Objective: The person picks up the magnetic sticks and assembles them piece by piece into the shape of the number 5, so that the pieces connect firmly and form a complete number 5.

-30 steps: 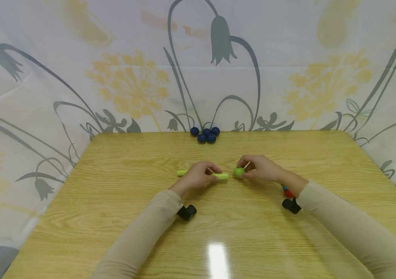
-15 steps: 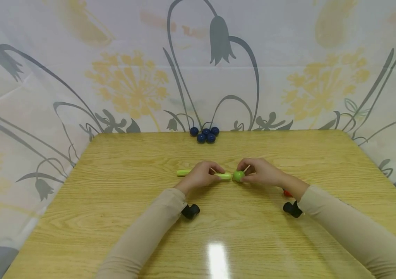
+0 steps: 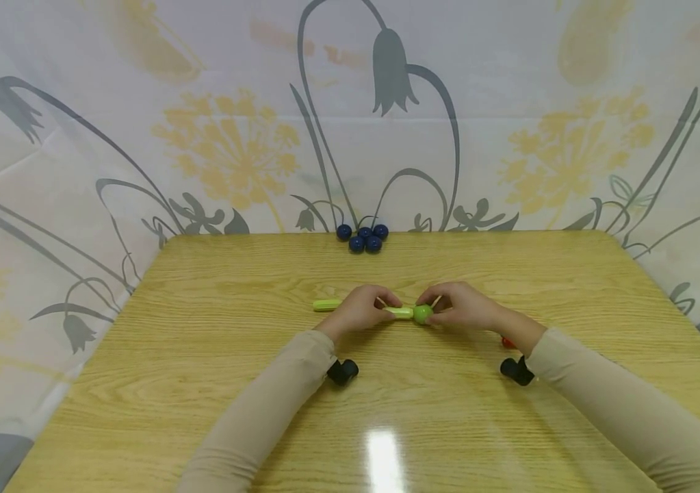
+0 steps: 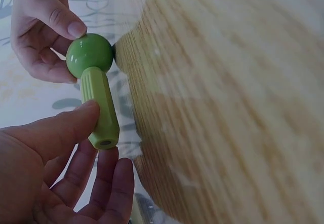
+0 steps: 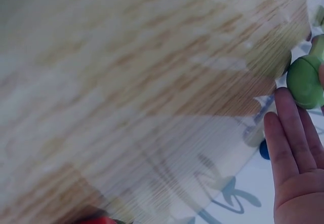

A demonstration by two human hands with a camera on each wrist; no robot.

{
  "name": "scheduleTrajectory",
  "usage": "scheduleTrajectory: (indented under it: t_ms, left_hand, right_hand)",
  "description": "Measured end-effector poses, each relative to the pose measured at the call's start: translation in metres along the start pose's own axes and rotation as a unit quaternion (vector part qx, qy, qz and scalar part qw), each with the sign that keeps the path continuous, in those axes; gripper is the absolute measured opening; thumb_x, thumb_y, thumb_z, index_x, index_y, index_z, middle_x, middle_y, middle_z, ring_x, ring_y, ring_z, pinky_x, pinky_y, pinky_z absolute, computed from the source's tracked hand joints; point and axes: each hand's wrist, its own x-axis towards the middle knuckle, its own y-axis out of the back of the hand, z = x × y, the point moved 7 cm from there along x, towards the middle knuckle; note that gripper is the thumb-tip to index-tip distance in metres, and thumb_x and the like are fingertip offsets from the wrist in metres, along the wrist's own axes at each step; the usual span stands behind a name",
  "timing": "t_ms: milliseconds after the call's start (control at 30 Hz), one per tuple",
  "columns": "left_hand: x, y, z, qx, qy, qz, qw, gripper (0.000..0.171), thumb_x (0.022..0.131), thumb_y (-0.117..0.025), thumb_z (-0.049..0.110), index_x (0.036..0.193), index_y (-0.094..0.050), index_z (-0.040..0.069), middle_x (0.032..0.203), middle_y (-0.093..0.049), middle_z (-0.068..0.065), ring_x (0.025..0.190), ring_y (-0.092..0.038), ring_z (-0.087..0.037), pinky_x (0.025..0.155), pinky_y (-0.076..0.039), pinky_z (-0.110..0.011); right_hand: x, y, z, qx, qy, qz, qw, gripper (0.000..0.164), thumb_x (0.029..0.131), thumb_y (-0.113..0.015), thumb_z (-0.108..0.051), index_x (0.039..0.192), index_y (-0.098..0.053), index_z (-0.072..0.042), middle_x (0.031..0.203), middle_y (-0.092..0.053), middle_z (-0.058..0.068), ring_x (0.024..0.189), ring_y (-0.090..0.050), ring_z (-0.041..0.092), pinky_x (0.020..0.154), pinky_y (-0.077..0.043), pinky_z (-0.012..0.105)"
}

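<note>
Pale cloth printed with grey bell-shaped flowers and yellow blossom heads (image 3: 232,150) hung behind our wooden table (image 3: 140,383), whose light yellow-brown grain carried a bright white reflection (image 3: 384,462) near the front. Near the middle of the tabletop we had both hands close together. With our left hand (image 3: 358,309) we pinched a short, ribbed, yellow-green plastic rod (image 4: 105,115), thumb pressed along its side, its lower end showing a small dark disc. With our right hand (image 3: 462,305) we held a glossy green ball (image 4: 90,56) between thumb and fingers. Ball and rod met end on, touching, with the ball at the rod's right; we could not tell whether either rested on the wood. Beyond our left hand, on its left side, lay a second yellow-green rod (image 3: 326,305), partly hidden by that hand. At the far edge we saw five shiny dark-blue balls (image 3: 373,244) in a tight cluster. Beside our right forearm showed a red object (image 3: 508,342), mostly covered. We wore beige sleeves (image 3: 269,397), and a black device jutted out below each wrist, one at the left (image 3: 343,372) and another at the right.
</note>
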Motion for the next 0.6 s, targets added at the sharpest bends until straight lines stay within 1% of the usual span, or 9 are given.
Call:
scheduleTrajectory:
  t_ms: [200,400,467,600]
  left_hand:
    - [-0.003,0.006,0.001,-0.017,0.005,0.005,0.9998,0.020,0.087,-0.067,0.010,0.107,-0.068,0.010,0.100,-0.062,-0.001,0.091,-0.058,-0.016,0.076,-0.048,-0.027]
    - [-0.001,0.016,-0.003,-0.032,-0.003,0.022,0.9992,0.021,0.087,-0.066,0.009,0.108,-0.067,0.007,0.100,-0.063,-0.003,0.089,-0.058,-0.017,0.071,-0.049,-0.026]
    - [0.000,0.020,-0.005,-0.031,-0.002,0.030,0.9991,0.021,0.088,-0.066,0.010,0.108,-0.067,0.007,0.102,-0.063,-0.003,0.091,-0.058,-0.018,0.072,-0.049,-0.027]
    - [0.002,0.028,-0.009,-0.033,0.006,0.049,0.9983,0.021,0.089,-0.065,0.012,0.109,-0.066,0.008,0.106,-0.062,-0.002,0.096,-0.056,-0.019,0.077,-0.049,-0.029]
  right_hand:
    - [0.001,0.000,0.000,0.000,-0.013,0.000,1.000,0.025,0.082,-0.071,-0.005,0.106,-0.066,-0.001,0.104,-0.064,0.010,0.088,-0.065,0.021,0.073,-0.053,0.028]
    - [0.001,-0.001,0.002,0.003,-0.018,-0.004,1.000,0.027,0.082,-0.071,-0.006,0.108,-0.066,-0.001,0.104,-0.064,0.009,0.089,-0.065,0.020,0.073,-0.053,0.027]
    - [0.001,-0.001,0.003,0.003,-0.020,-0.004,1.000,0.027,0.082,-0.071,-0.006,0.108,-0.065,-0.001,0.104,-0.064,0.009,0.089,-0.065,0.020,0.073,-0.053,0.027]
    - [0.001,-0.001,0.004,0.002,-0.022,-0.001,1.000,0.027,0.082,-0.071,-0.007,0.108,-0.066,-0.002,0.104,-0.064,0.008,0.089,-0.065,0.020,0.073,-0.053,0.027]
